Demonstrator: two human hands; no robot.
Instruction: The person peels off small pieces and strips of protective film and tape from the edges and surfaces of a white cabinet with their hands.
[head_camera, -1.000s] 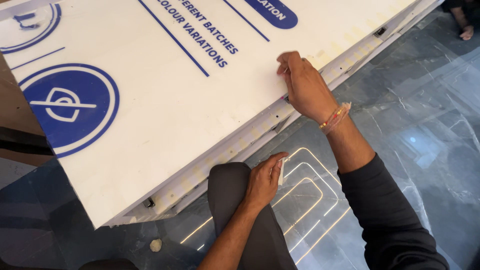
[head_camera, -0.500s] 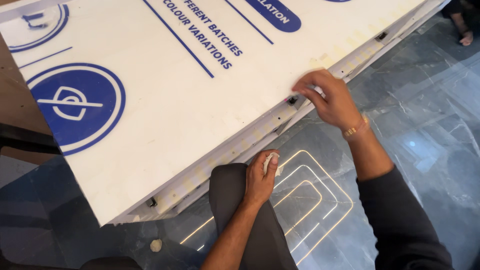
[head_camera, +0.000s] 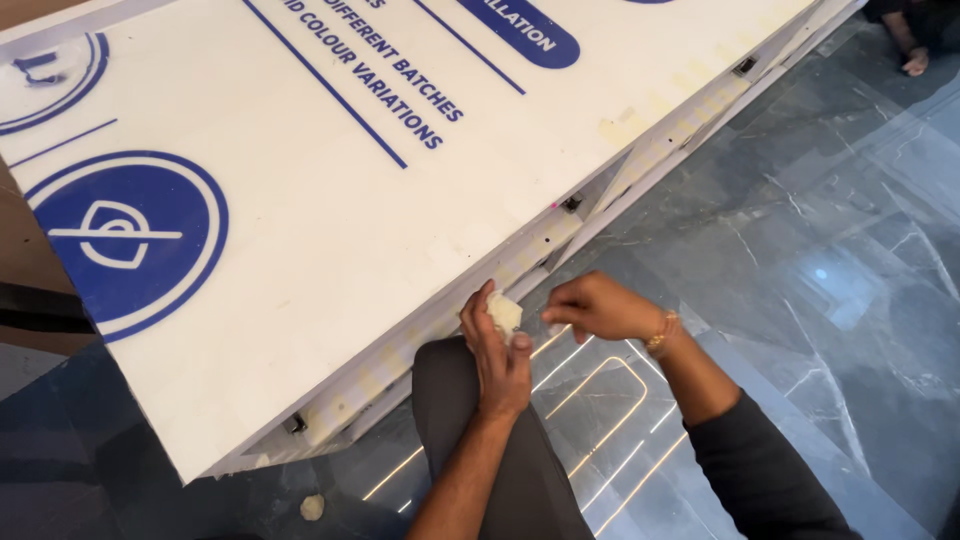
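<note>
1. Left hand (head_camera: 497, 350) is off the knee now, raised just below the white panel (head_camera: 300, 250) edge, closed around a pale wad (head_camera: 505, 313).
2. Right hand (head_camera: 598, 306) has left the panel top and dropped beside the left; fingers pinch at the wad.
3. Panel is unheld; both hands work the wad.
4. Another pale lump (head_camera: 312, 507) lies on the floor (head_camera: 820, 230), near left.

The sign panel (head_camera: 330, 230) lies far and left of my hands; my left hand (head_camera: 497, 350) sits beside my right hand (head_camera: 600, 308), above my knee (head_camera: 470, 420).
</note>
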